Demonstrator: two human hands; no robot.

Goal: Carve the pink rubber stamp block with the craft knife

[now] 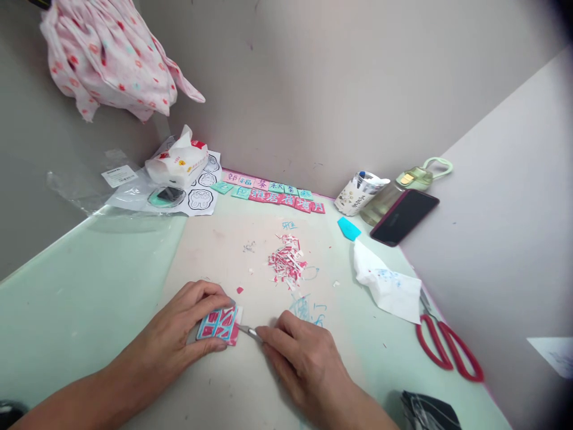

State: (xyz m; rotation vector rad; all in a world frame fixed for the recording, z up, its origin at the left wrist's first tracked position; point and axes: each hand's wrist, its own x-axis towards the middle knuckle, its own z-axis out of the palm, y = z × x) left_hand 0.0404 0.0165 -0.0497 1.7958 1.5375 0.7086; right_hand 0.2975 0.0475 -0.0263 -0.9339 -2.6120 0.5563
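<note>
A small pink tile (pixel 218 323) with light blue lines lies on the beige mat (pixel 192 251). My left hand (pixel 192 322) grips it between thumb and fingers at its top and bottom edges. In my right hand (pixel 304 352) is a thin metal craft knife (pixel 251 332), its tip touching the tile's right edge. Pink and white shavings (pixel 287 261) are heaped beyond my hands, with one small pink scrap (pixel 240 290) nearer the tile. Two rows of pink and green character tiles (pixel 273 197) stand along the back edge.
At the back left are a tissue pack (pixel 179 164), plastic wrap and printed sheets (pixel 201 200). The right side holds a cup (pixel 356 194), a bottle, a phone (pixel 405 218), a blue piece (pixel 348 229), a tissue (pixel 389 283) and red scissors (pixel 456 352). Cloth (pixel 111 60) hangs upper left.
</note>
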